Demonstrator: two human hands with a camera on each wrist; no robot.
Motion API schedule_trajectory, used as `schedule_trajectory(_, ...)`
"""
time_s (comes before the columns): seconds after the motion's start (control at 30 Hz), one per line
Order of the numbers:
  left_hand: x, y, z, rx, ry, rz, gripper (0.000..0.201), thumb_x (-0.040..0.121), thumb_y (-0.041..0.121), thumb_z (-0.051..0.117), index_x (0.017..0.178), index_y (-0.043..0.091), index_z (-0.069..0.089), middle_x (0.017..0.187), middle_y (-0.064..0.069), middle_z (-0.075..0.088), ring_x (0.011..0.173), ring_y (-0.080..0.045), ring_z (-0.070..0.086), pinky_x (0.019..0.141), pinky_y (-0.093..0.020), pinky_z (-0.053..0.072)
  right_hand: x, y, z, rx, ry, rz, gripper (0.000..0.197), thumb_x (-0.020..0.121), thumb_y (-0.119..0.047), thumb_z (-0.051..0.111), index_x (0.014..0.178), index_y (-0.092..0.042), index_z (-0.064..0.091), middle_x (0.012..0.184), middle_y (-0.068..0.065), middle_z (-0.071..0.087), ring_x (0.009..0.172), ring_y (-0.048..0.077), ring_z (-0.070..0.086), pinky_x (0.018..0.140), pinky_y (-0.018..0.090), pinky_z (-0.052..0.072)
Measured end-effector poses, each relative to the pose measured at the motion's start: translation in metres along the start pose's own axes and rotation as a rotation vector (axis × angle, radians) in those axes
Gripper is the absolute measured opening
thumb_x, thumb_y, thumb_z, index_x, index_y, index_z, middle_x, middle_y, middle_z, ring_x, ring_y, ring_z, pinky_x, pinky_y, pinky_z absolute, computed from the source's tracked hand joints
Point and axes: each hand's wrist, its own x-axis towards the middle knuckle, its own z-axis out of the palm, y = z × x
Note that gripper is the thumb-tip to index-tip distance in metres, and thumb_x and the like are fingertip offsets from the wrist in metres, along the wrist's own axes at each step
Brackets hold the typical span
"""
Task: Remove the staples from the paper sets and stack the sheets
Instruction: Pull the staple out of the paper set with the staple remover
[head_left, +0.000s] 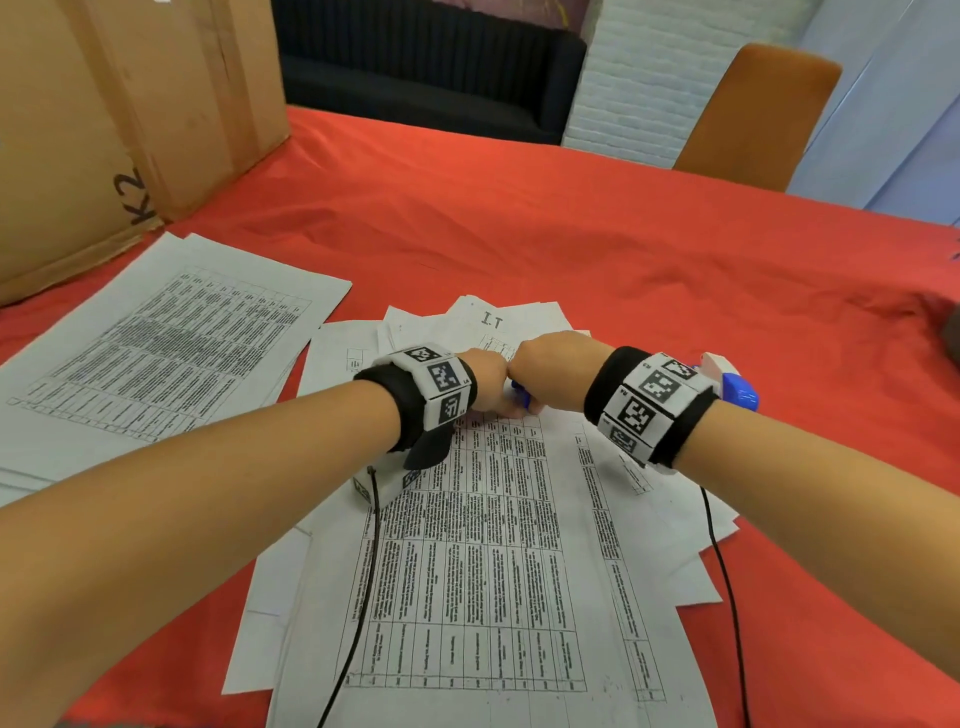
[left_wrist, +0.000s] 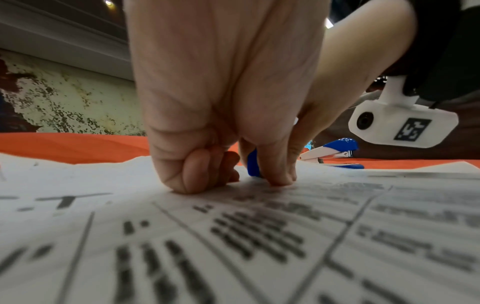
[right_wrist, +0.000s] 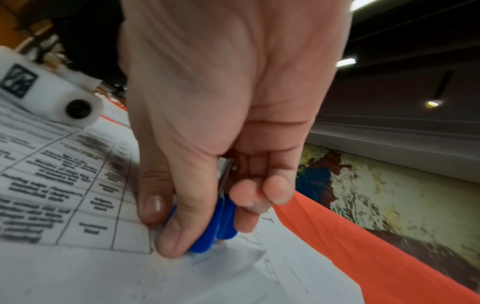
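Right hand (right_wrist: 221, 127) fingers clamped on blue staple remover (right_wrist: 221, 222), left hand (left_wrist: 221, 92) fingers curled, pressing paper set (head_left: 493, 545).

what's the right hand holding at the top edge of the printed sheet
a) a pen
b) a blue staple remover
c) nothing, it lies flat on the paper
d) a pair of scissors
b) The right hand has its thumb and fingers curled round a blue staple remover, tip down on the printed sheet; the right wrist view shows the blue plastic and a metal part in the grip.
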Motion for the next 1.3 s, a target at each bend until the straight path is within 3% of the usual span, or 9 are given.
schedule_trajectory(0.07,0.0,0.0,0.0,0.017,0.001,0.006,0.036,0.089,0.044,0.058,0.081,0.01,0.05,0.07,-0.002,0.046,0.075,-0.02,0.046,0.065,-0.026,0.035,0.0,0.001,-0.003,0.017,-0.009,-0.016,0.017,0.094,-0.019,0.055,0.104,-0.009,0.065,0.078,0.0,0.056,0.075,0.02,0.051,0.06,0.027,0.038)
schedule_trajectory(0.17,-0.002,0.004,-0.001,0.124,0.013,0.012,0.038,0.093,0.044,0.052,0.083,0.007,0.052,0.064,-0.001,0.039,0.072,-0.02,0.045,0.05,-0.023,0.03,-0.002,0.018,0.002,0.237,-0.028,-0.016,0.028,0.088,-0.03,0.064,0.111,-0.014,0.061,0.096,0.001,0.06,0.082,0.021,0.054,0.069,0.03,0.045)
schedule_trajectory(0.3,-0.003,0.005,-0.002,0.196,0.012,0.032,0.052,0.095,0.046,0.048,0.118,0.0,0.054,0.081,-0.006,0.049,0.084,-0.019,0.046,0.058,-0.025,0.034,-0.007,0.041,0.019,0.603,0.004,-0.028,0.039,0.083,-0.036,0.071,0.117,-0.019,0.06,0.094,0.001,0.068,0.076,0.015,0.064,0.075,0.031,0.052)
schedule_trajectory(0.43,-0.001,0.005,-0.001,0.229,0.023,0.044,0.053,0.095,0.047,0.047,0.118,0.0,0.054,0.071,-0.002,0.043,0.083,-0.019,0.046,0.049,-0.021,0.028,-0.004,0.051,0.029,0.756,0.017,-0.028,0.037,0.082,-0.037,0.072,0.115,-0.024,0.062,0.092,-0.005,0.068,0.075,0.006,0.063,0.073,0.022,0.047)
schedule_trajectory(0.6,-0.002,0.006,-0.001,0.252,0.023,0.04,0.056,0.096,0.047,0.044,0.122,-0.001,0.052,0.087,-0.006,0.049,0.085,-0.019,0.046,0.048,-0.019,0.026,0.003,0.067,0.049,1.054,-0.042,-0.041,0.026,0.086,-0.031,0.069,0.109,-0.021,0.065,0.099,0.01,0.071,0.078,0.013,0.067,0.089,0.034,0.054)
schedule_trajectory(0.73,-0.004,0.006,-0.002,0.229,0.019,0.041,0.057,0.096,0.047,0.043,0.122,-0.002,0.051,0.091,-0.007,0.049,0.086,-0.019,0.046,0.049,-0.019,0.026,0.002,0.066,0.057,1.401,-0.088,-0.041,0.016,0.091,-0.012,0.062,0.105,-0.019,0.063,0.096,0.005,0.066,0.074,0.012,0.063,0.074,0.018,0.055)
schedule_trajectory(0.93,-0.004,0.006,-0.002,0.257,-0.003,0.044,0.055,0.097,0.047,0.042,0.12,-0.002,0.053,0.084,-0.006,0.048,0.085,-0.019,0.046,0.049,-0.019,0.026,0.003,0.066,0.066,1.577,-0.106,-0.063,0.019,0.094,-0.01,0.055,0.113,-0.01,0.06,0.102,0.01,0.06,0.082,0.019,0.055,0.076,0.021,0.051)
schedule_trajectory(1.07,-0.005,0.008,-0.003,0.289,-0.018,0.039,0.045,0.097,0.046,0.041,0.102,0.004,0.054,0.069,-0.002,0.04,0.066,-0.017,0.044,0.047,-0.02,0.026,-0.002,0.07,0.077,1.85,-0.022,-0.039,0.017,0.092,-0.013,0.051,0.105,-0.003,0.056,0.085,0.01,0.057,0.066,0.014,0.056,0.067,0.018,0.054)
schedule_trajectory(1.3,-0.009,-0.008,-0.008,-0.06,-0.042,-0.053,0.044,0.096,0.047,0.045,0.083,0.006,0.055,0.063,0.0,0.045,0.065,-0.015,0.048,0.061,-0.025,0.039,-0.014,0.065,0.066,1.801,0.031,-0.027,0.015,0.098,-0.01,0.045,0.105,-0.002,0.056,0.081,0.011,0.055,0.059,0.012,0.054,0.063,0.018,0.052)
